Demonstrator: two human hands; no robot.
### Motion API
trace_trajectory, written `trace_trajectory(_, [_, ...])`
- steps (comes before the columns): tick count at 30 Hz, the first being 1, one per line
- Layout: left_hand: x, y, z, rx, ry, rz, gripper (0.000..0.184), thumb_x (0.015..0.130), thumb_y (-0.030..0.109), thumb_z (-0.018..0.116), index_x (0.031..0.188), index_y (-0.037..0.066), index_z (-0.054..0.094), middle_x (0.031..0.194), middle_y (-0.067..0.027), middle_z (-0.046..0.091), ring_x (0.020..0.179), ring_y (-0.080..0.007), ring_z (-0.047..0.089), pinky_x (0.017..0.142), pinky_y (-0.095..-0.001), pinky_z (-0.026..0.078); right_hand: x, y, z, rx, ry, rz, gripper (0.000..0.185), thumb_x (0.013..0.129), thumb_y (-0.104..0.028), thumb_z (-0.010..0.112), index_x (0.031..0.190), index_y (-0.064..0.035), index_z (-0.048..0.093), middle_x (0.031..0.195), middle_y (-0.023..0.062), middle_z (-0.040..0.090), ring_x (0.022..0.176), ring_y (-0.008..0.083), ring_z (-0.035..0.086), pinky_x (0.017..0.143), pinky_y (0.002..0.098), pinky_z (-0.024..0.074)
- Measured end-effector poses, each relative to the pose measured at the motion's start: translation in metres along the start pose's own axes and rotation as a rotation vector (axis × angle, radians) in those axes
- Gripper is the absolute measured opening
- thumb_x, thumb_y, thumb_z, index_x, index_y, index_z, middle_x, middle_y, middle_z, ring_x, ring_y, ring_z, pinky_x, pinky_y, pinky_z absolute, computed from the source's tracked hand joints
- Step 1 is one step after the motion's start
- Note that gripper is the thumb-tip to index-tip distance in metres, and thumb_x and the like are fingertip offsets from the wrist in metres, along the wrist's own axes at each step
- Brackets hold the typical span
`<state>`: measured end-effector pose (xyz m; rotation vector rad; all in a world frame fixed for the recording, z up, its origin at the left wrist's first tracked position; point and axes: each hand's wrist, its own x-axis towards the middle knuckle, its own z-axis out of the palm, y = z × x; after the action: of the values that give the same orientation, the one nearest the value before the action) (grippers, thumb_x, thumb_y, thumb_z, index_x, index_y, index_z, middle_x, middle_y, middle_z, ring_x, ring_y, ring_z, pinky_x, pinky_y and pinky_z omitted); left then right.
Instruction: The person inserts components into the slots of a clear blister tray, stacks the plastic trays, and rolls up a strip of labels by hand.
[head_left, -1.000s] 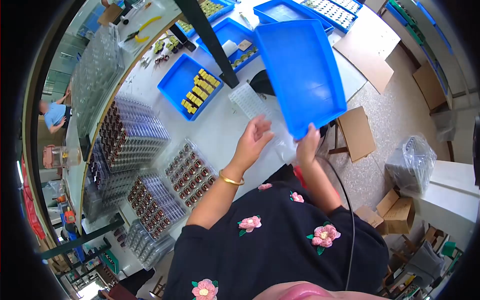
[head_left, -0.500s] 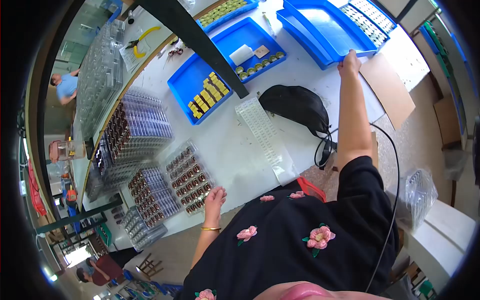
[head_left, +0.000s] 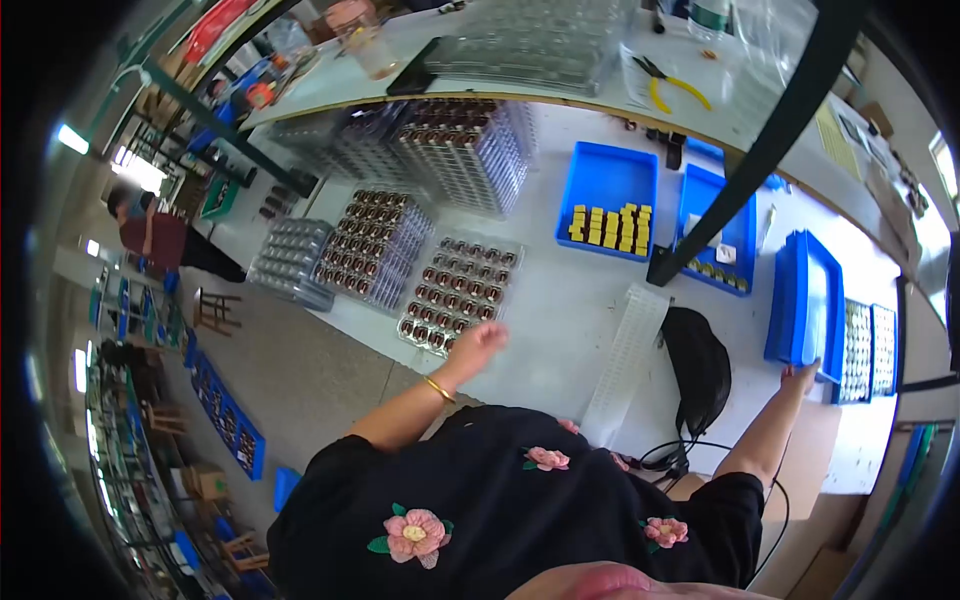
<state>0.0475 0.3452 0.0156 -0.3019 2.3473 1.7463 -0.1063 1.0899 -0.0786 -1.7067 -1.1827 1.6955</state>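
Observation:
My right hand [head_left: 800,376] is closed on the near end of a blue plastic tray [head_left: 822,285] at the right of the table. This tray sits on another blue tray. My left hand [head_left: 477,349], with a gold bangle at the wrist, hovers by the near right corner of a clear blister tray [head_left: 437,336] filled with dark brown parts. Its fingers are blurred, and I cannot make out anything in them. Whether it touches the blister tray is unclear.
Behind stand stacked blister trays [head_left: 462,155]. Blue trays hold yellow blocks [head_left: 610,228] and small round parts [head_left: 715,272]. A black pouch [head_left: 697,365] lies beside a white perforated strip [head_left: 628,350]. A dark metal post [head_left: 750,150] crosses the table; another person [head_left: 160,235] stands far left.
The view has swung, so the table appears rotated and more of the room shows at left. My right hand stays on the blue tray's end; my left remains near the blister tray.

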Motion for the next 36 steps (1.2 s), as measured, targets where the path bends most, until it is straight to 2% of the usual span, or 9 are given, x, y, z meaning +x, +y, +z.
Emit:
trace_trajectory(2, [0.029, 0.042, -0.026, 0.12, 0.296, 0.251, 0.021, 0.096, 0.02, 0.06, 0.108, 0.003, 0.062, 0.096, -0.0094, 0.068, 0.089, -0.02, 0.064, 0.082, -0.0312, 0.05, -0.013, 0.0, 0.001, -0.066, 0.265, -0.036, 0.066, 0.086, -0.056, 0.061, 0.116, 0.0035, 0.059, 0.09, 0.0167, 0.067, 0.073, 0.0311, 0.064, 0.062, 0.0388, 0.0529])
trace_trajectory(3, [0.039, 0.09, -0.049, 0.386, 0.511, 0.567, 0.02, 0.096, 0.017, 0.058, 0.109, 0.003, 0.062, 0.1, -0.0122, 0.067, 0.092, -0.0246, 0.064, 0.084, -0.0344, 0.049, -0.026, 0.009, -0.001, -0.068, 0.328, -0.255, 0.067, 0.085, -0.055, 0.062, 0.114, 0.0057, 0.06, 0.09, 0.0172, 0.066, 0.075, 0.0306, 0.064, 0.067, 0.0375, 0.0528])
trace_trajectory(5, [0.071, 0.155, -0.098, 0.392, 0.767, 0.711, 0.019, 0.093, 0.009, 0.06, 0.109, 0.001, 0.062, 0.105, -0.0134, 0.064, 0.097, -0.0257, 0.061, 0.087, -0.0349, 0.048, -0.058, 0.038, -0.008, -0.074, 0.456, -0.699, 0.068, 0.084, -0.053, 0.065, 0.109, 0.0099, 0.062, 0.091, 0.0182, 0.066, 0.079, 0.0294, 0.064, 0.075, 0.0349, 0.0525])
trace_trajectory(9, [0.142, 0.244, -0.181, 0.674, 0.899, 0.882, 0.034, 0.088, 0.014, 0.064, 0.119, 0.001, 0.057, 0.118, -0.0192, 0.059, 0.11, -0.0349, 0.056, 0.096, -0.0406, 0.045, -0.254, 0.077, -0.012, -0.053, 0.053, -1.217, 0.032, 0.097, -0.017, 0.055, 0.117, 0.0074, 0.058, 0.113, 0.0177, 0.06, 0.077, 0.0267, 0.058, 0.074, 0.0356, 0.0493])
trace_trajectory(11, [0.176, 0.259, -0.202, 0.758, 0.819, 0.776, 0.048, 0.086, 0.023, 0.068, 0.126, 0.0, 0.055, 0.124, -0.0228, 0.056, 0.116, -0.0377, 0.054, 0.1, -0.042, 0.043, -0.316, 0.107, -0.022, -0.016, -0.267, -0.975, 0.026, 0.095, -0.008, 0.055, 0.117, 0.0052, 0.059, 0.113, 0.0159, 0.058, 0.086, 0.0234, 0.056, 0.074, 0.0328, 0.0469])
trace_trajectory(16, [0.219, 0.272, -0.221, 0.92, 0.569, 0.516, 0.071, 0.083, 0.038, 0.069, 0.138, -0.001, 0.048, 0.133, -0.0273, 0.05, 0.125, -0.0389, 0.049, 0.105, -0.0405, 0.041, -0.382, 0.145, -0.037, -0.161, -0.46, -1.416, 0.022, 0.094, 0.0, 0.054, 0.115, 0.0007, 0.062, 0.115, 0.0114, 0.055, 0.071, 0.0129, 0.049, 0.061, 0.0254, 0.0397])
trace_trajectory(19, [0.22, 0.272, -0.24, 0.97, 0.495, 0.535, 0.06, 0.085, 0.033, 0.065, 0.132, -0.002, 0.053, 0.125, -0.0261, 0.057, 0.12, -0.0376, 0.053, 0.103, -0.0399, 0.042, -0.386, 0.152, -0.043, -0.119, -0.614, -1.234, 0.024, 0.092, 0.004, 0.055, 0.114, -0.0008, 0.063, 0.116, 0.0086, 0.052, 0.065, 0.0084, 0.043, 0.057, 0.0234, 0.0361])
trace_trajectory(23, [0.211, 0.281, -0.251, 0.848, 0.411, 0.387, 0.048, 0.087, 0.023, 0.06, 0.13, 0.001, 0.057, 0.131, -0.0236, 0.056, 0.118, -0.0367, 0.056, 0.102, -0.0384, 0.042, -0.383, 0.148, -0.048, -0.159, -0.586, -1.247, 0.023, 0.093, 0.003, 0.054, 0.114, -0.0018, 0.063, 0.117, 0.0071, 0.05, 0.065, 0.0063, 0.04, 0.056, 0.022, 0.0352])
trace_trajectory(36, [0.215, 0.308, -0.232, 1.035, 0.393, 0.337, 0.067, 0.08, 0.043, 0.064, 0.133, 0.004, 0.054, 0.127, -0.0206, 0.061, 0.116, -0.0336, 0.059, 0.098, -0.0395, 0.045, -0.414, 0.16, -0.049, -0.175, -0.685, -1.172, 0.019, 0.091, 0.005, 0.054, 0.103, -0.0019, 0.066, 0.108, 0.0075, 0.056, 0.068, 0.0083, 0.047, 0.057, 0.0234, 0.0378])
